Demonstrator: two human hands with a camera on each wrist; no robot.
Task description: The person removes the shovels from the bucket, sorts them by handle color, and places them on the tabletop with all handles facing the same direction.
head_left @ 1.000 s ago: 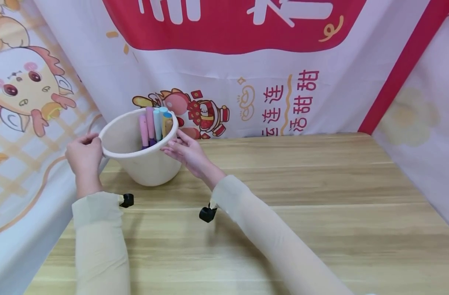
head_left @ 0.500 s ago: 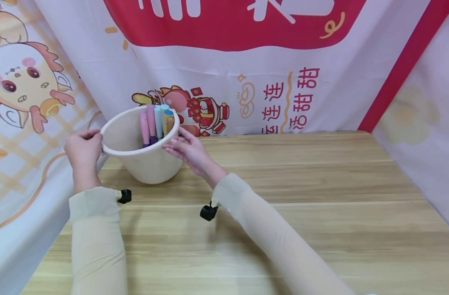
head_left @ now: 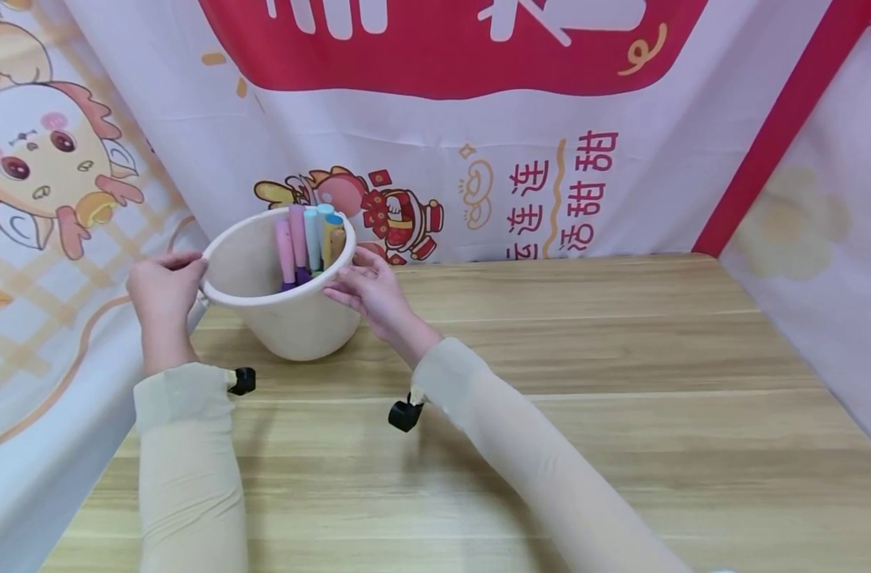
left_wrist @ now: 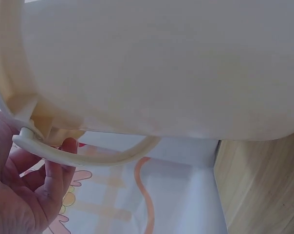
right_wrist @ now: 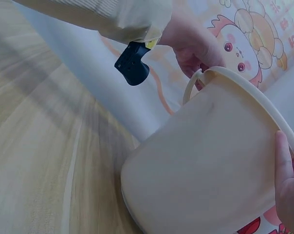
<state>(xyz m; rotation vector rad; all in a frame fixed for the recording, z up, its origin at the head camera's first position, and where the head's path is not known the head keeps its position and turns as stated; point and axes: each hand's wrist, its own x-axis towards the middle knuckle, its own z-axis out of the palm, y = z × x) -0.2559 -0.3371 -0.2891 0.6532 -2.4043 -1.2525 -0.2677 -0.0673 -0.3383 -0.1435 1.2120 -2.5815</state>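
Observation:
A cream plastic bucket (head_left: 299, 322) stands at the back left of the wooden table, its mouth facing up toward the head camera. Several thick, marker-like sticks (head_left: 309, 243) in pink, purple, light blue and yellow lean together against its right inner wall; their lower ends are hidden. My left hand (head_left: 165, 290) grips the rim at the left, and the left wrist view shows its fingers by the joint of the curved handle (left_wrist: 103, 158). On the opposite side my right hand (head_left: 374, 290) holds the rim, with the thumb (right_wrist: 283, 158) against the outer wall.
The wooden table (head_left: 585, 358) extends to the right and front. A printed white cloth (head_left: 435, 127) hangs close behind the bucket, and another patterned cloth (head_left: 63, 318) borders the left side. Each cuff carries a small black camera (head_left: 405, 414).
Between both hands, the bucket has shifted slightly to the right, taking the sticks along. Both hands keep their hold on the rim. The head view has tilted a little.

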